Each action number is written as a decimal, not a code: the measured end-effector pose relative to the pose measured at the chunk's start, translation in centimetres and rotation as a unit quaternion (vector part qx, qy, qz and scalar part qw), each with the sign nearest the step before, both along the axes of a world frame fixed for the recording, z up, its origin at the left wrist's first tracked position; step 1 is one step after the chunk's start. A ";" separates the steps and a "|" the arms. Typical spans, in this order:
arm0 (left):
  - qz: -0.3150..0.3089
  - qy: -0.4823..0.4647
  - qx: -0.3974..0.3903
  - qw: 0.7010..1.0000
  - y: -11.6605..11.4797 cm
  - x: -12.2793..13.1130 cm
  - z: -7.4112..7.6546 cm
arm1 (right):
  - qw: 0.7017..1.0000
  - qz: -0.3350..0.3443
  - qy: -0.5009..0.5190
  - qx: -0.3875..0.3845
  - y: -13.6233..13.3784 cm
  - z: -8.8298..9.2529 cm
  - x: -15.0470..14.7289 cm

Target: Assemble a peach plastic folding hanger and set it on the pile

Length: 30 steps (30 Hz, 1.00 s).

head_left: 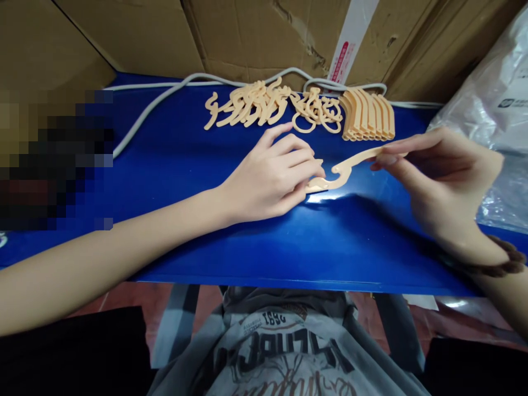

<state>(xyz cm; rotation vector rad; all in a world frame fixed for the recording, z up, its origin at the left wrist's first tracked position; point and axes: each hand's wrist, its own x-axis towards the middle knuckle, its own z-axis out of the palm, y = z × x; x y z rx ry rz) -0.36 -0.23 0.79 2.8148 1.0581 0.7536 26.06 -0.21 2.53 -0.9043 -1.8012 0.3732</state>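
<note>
We observe one pale peach piece (363, 156), slender and smooth-faced, its long arm curving down to an open, rounded hook. We record it tilted: the right end raised, pinched in the right hand (443, 181); the lower end, partly hidden, sits under the left hand's (276, 176) fingers, low over the blue table (247, 250)

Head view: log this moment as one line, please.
left hand: at curved piece's left end | right hand: pinching its right end | beyond: loose curved pieces, ring-shaped pieces, stacked pieces | surface: blue tabletop
</note>
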 end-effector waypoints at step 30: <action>-0.009 -0.002 0.119 0.993 0.3 -0.3 -0.7 | 0.849 0.076 -0.489 0.185 2.0 -0.8 -1.6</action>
